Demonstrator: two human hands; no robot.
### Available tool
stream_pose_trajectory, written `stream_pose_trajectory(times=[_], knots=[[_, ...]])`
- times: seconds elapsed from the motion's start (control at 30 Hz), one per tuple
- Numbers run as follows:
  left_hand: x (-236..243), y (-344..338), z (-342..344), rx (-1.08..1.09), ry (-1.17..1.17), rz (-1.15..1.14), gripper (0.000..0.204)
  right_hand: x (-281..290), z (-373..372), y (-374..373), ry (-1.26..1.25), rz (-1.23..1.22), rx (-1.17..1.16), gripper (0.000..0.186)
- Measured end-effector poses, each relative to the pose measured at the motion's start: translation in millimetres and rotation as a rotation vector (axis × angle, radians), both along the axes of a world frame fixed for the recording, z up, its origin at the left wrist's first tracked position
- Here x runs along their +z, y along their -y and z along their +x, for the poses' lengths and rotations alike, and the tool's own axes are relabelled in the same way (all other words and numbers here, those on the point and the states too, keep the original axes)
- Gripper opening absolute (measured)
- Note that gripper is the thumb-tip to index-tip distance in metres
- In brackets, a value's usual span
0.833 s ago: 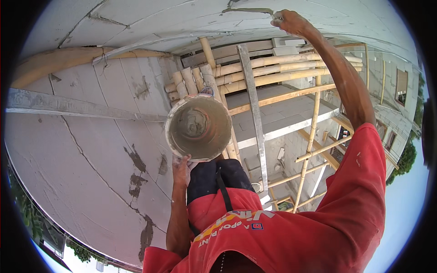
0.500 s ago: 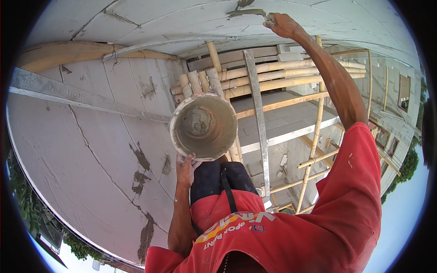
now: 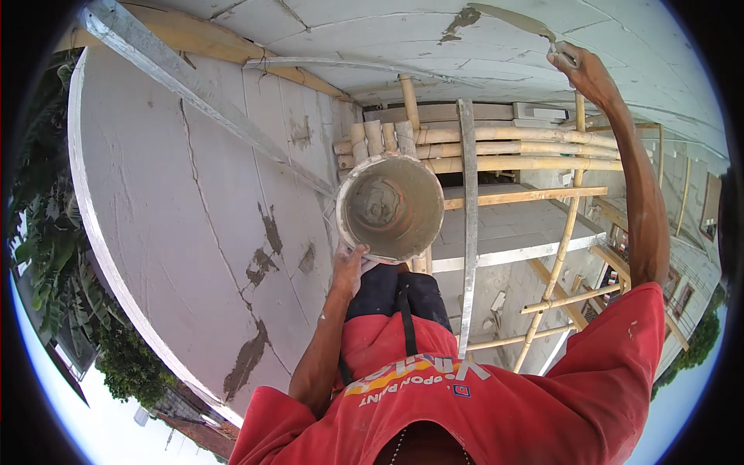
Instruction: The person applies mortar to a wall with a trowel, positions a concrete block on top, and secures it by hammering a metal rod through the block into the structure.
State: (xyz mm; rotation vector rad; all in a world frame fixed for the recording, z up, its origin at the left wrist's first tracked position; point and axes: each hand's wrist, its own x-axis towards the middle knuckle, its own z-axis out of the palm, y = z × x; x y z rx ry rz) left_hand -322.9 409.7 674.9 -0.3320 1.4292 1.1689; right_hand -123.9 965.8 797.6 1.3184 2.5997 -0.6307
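Up at the block wall (image 3: pixel 364 27), top of view: right hand (image 3: pixel 575 65) clenched on the handle of a trowel (image 3: pixel 513 19), arm stretched high to the person's right. Blade points left along the wall face, just beside a dark mortar patch (image 3: pixel 460 23). Can't tell if blade touches the surface.

Bucket (image 3: pixel 421 223) is mid-view, in front of the person's dark shorts (image 3: pixel 370 296), mouth facing the camera. Left hand (image 3: pixel 349 267) grasps it at the near-left rim, thumb over the edge; remaining fingers mostly hidden. Wet grey mortar (image 3: pixel 380 203) sits lumped at the bottom, more smeared round the inner wall. Can't tell if the bucket also rests on something below.

Left side: large pale panel wall (image 3: pixel 147 201), joint lines running down it, dark grey patches (image 3: pixel 248 364) along them. Long metal bar (image 3: pixel 209 105) crosses in front of it, top left toward the bucket. Wooden beam (image 3: pixel 225 45) above that.

Behind and right of bucket: horizontal bamboo poles (image 3: pixel 519 148) in a stack, wooden batten (image 3: pixel 535 197) below, upright metal strip (image 3: pixel 468 225) across both. Person wears red shirt (image 3: pixel 442 395), black strap (image 3: pixel 408 318) hanging at front. Green foliage (image 3: pixel 70 287) far left.
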Motion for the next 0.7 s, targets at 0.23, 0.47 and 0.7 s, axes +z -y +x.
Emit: stream_pose_trajectory(times=[0.23, 0.47, 0.7], knots=[[24, -13, 4, 0.008, -0.093, 0.038, 0.065, 22, 29, 176, -0.246, -0.680, -0.242, 0.065], [38, -27, 0, -0.172, -0.273, 0.091, 0.056, -22, 89, 352, -0.048, -0.588, -0.044, 0.052], [80, -43, 17, -0.566, -0.604, 0.226, 0.058, 24, 52, 371, 0.137, -0.145, -0.063, 0.034]])
